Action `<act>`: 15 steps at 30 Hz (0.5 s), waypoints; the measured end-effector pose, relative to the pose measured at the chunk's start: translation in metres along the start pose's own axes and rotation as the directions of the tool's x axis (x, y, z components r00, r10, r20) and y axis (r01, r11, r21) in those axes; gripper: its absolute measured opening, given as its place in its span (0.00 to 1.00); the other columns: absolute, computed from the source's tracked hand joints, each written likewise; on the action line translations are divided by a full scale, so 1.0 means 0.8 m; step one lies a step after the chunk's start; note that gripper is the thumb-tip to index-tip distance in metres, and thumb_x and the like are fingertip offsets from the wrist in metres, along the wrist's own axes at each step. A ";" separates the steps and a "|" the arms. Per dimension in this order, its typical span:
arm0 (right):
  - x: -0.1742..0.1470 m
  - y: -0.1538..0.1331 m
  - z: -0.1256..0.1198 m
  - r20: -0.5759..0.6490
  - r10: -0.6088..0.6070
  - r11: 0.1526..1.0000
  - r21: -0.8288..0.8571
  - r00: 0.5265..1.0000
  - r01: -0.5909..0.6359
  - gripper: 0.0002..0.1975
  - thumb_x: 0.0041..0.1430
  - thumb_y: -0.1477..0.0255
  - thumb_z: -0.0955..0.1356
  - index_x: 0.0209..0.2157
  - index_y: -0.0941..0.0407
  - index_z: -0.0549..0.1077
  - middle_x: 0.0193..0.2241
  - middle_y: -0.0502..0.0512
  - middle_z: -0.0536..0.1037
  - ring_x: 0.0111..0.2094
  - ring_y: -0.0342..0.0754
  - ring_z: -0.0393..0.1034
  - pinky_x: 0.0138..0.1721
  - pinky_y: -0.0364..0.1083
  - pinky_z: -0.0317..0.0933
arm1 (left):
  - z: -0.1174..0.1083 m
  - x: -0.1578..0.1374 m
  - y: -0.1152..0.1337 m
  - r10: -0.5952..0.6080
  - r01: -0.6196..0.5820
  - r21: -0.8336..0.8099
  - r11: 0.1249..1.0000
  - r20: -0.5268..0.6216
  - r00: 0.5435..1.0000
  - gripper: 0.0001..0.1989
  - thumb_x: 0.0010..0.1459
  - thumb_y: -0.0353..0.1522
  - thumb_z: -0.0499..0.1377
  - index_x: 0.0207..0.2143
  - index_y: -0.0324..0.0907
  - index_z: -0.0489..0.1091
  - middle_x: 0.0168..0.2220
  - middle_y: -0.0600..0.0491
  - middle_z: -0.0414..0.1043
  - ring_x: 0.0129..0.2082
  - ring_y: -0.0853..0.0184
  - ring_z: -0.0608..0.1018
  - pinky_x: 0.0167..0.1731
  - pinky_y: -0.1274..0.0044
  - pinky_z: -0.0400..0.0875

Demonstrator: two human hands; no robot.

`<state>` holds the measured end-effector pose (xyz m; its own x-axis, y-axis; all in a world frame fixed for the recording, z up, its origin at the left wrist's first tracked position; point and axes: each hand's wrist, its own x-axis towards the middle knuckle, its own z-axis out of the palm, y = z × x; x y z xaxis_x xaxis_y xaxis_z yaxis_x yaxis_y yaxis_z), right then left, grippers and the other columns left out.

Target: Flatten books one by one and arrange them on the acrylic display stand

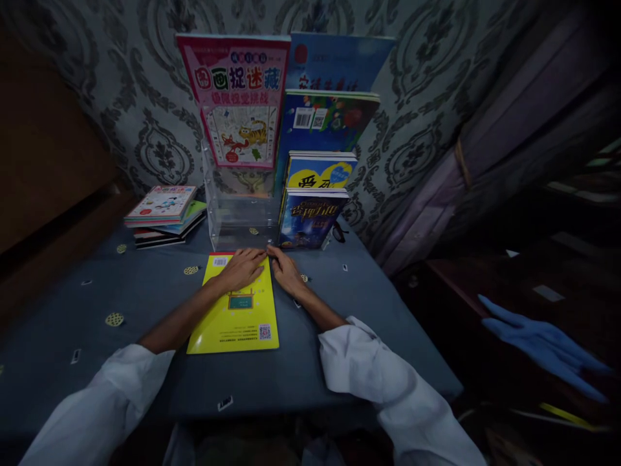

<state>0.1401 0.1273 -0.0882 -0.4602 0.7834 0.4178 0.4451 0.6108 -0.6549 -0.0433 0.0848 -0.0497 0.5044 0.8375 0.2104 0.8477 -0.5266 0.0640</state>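
Note:
A yellow book (252, 323) lies flat on the table, its back cover with barcode and QR code up. My left hand (242, 268) rests flat on its upper part, fingers stretched toward the top right corner. At that corner is my right hand (286, 272), index finger extended and thumb apart from it, touching or very near the book's edge. The fingertips of both hands nearly meet there. Just beyond stands a clear tiered book rack (237, 236). On it are a pink picture book (237, 103) and, in the right column, a dark blue book (310, 220) in front.
A stack of books (165, 210) sits left of the rack. Dark glasses (339, 232) lie behind its right side. The blue-grey tablecloth (339, 285) bears small printed patterns. Right of the table are a tied curtain (436, 175) and a blue glove (538, 343) on a dark surface.

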 end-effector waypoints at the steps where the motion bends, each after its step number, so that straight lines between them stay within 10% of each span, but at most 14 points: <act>1: 0.000 0.001 0.000 0.011 -0.009 1.000 -0.012 1.000 0.009 0.27 0.62 0.80 0.58 0.62 0.58 0.65 0.55 0.60 0.76 0.57 0.49 0.69 0.60 0.52 0.61 | 0.001 0.000 0.000 0.004 -0.004 -0.001 1.000 -0.008 1.000 0.23 0.70 0.35 0.46 0.63 0.37 0.63 0.61 0.42 0.66 0.58 0.54 0.68 0.54 0.63 0.61; 15: 0.006 0.008 0.003 0.115 -0.030 0.996 -0.075 0.993 0.039 0.22 0.68 0.73 0.57 0.60 0.56 0.68 0.56 0.60 0.75 0.58 0.53 0.66 0.61 0.55 0.58 | 0.001 -0.008 0.000 0.118 -0.126 -0.104 0.987 -0.082 0.990 0.19 0.70 0.33 0.47 0.58 0.44 0.70 0.54 0.44 0.71 0.53 0.55 0.72 0.52 0.63 0.64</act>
<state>0.1386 0.1346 -0.0918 -0.5587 0.7462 0.3619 0.4830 0.6475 -0.5894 -0.0464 0.0793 -0.0521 0.5856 0.7548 0.2957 0.7556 -0.6403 0.1380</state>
